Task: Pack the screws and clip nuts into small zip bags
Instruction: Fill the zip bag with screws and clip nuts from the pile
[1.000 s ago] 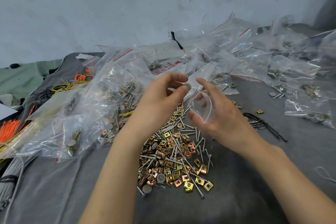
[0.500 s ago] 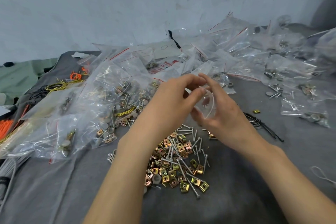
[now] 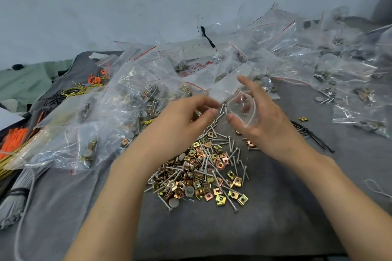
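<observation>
- Above the middle of the grey-covered bench, the right hand grips a small zip bag, its mouth gaping toward the left hand.
- Left hand's fingers are curled with the tips together; I cannot tell whether they pinch a part.
- Advice: keep the mouth wide and drop parts straight in.
- Loose screws and clip nuts are heaped just nearer than both hands.
- Filled bags crowd the left and far sides, with a scuffed pale wall behind.

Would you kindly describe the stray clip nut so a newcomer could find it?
Start at the grey cloth, then the black cable ties right of the right hand. The clip nut lies just beyond them, alone, away from the pile.
</observation>
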`<state>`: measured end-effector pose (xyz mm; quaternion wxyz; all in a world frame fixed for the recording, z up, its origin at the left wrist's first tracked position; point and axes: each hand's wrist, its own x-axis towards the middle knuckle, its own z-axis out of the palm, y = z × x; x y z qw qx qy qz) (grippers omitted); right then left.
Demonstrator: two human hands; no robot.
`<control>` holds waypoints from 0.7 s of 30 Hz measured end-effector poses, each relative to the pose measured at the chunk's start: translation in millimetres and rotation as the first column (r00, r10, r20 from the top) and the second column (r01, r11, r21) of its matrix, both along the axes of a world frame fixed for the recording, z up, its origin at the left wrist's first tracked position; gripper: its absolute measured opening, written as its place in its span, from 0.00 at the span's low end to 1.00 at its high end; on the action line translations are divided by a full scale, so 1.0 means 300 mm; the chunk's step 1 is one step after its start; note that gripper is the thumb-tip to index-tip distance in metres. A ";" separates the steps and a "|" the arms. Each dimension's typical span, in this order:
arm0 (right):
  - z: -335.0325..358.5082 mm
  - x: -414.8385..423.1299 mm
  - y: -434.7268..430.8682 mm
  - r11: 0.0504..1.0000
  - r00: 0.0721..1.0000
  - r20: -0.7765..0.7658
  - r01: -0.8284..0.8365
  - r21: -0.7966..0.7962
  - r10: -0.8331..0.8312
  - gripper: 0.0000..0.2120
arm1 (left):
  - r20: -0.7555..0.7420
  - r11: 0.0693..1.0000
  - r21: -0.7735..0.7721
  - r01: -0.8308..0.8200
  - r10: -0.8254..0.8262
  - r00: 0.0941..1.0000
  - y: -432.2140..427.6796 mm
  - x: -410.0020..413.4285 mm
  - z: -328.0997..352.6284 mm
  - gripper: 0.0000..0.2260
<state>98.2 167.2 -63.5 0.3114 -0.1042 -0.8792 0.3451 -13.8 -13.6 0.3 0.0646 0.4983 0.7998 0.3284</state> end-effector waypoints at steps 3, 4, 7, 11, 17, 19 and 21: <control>-0.002 -0.003 -0.014 1.000 1.000 0.012 -0.006 0.022 0.006 0.37 | -0.048 0.995 -0.093 0.027 -0.032 0.998 -0.064 -0.001 -0.033 0.08; -0.001 -0.005 -0.018 1.000 1.000 0.015 -0.008 0.029 0.007 0.37 | -0.065 0.993 -0.111 0.041 -0.049 0.997 -0.090 0.001 -0.045 0.08; -0.001 -0.012 -0.033 0.998 0.999 0.048 -0.013 0.058 0.010 0.38 | -0.132 0.984 -0.152 0.090 -0.111 0.985 -0.179 0.016 -0.088 0.11; -0.008 -0.016 -0.044 0.994 0.997 0.081 -0.017 0.109 0.008 0.38 | -0.208 0.972 -0.210 0.103 -0.147 0.967 -0.273 0.031 -0.124 0.14; -0.008 -0.015 -0.040 0.992 0.996 0.092 -0.005 0.124 -0.007 0.38 | -0.353 0.933 -0.351 0.082 -0.213 0.911 -0.313 0.051 -0.174 0.16; -0.008 -0.016 -0.037 0.992 0.996 0.086 0.000 0.122 -0.010 0.38 | -0.372 0.936 -0.341 0.091 -0.224 0.901 -0.306 0.047 -0.180 0.14; -0.009 -0.019 -0.035 0.993 0.997 0.081 -0.001 0.117 -0.008 0.38 | -0.397 0.940 -0.326 0.103 -0.235 0.887 -0.297 0.042 -0.188 0.13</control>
